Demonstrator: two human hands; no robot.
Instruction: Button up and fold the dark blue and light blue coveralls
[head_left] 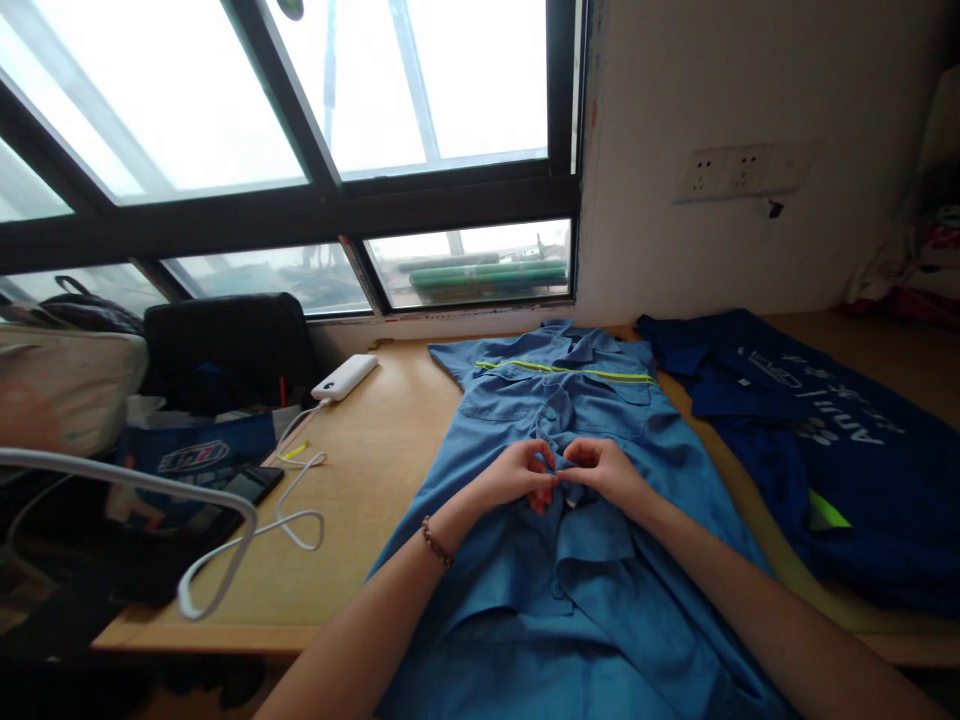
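Observation:
A light blue work shirt (525,590) with a yellow-green reflective stripe lies face up on the wooden table (375,470), collar toward the window. My left hand (517,475) and my right hand (604,470) meet at the shirt's front placket, mid-chest. Both pinch the cloth edges there with closed fingers, thumbs touching the fabric at a button spot. A bead bracelet circles my left wrist. Below my hands the shirt front gapes open slightly.
A dark blue garment (825,450) with white lettering lies to the right. A white power bank (345,377) with a looping white cable sits at left, near a phone (251,485), a white hanger (187,500), bags and a black case. The window and a wall socket are behind.

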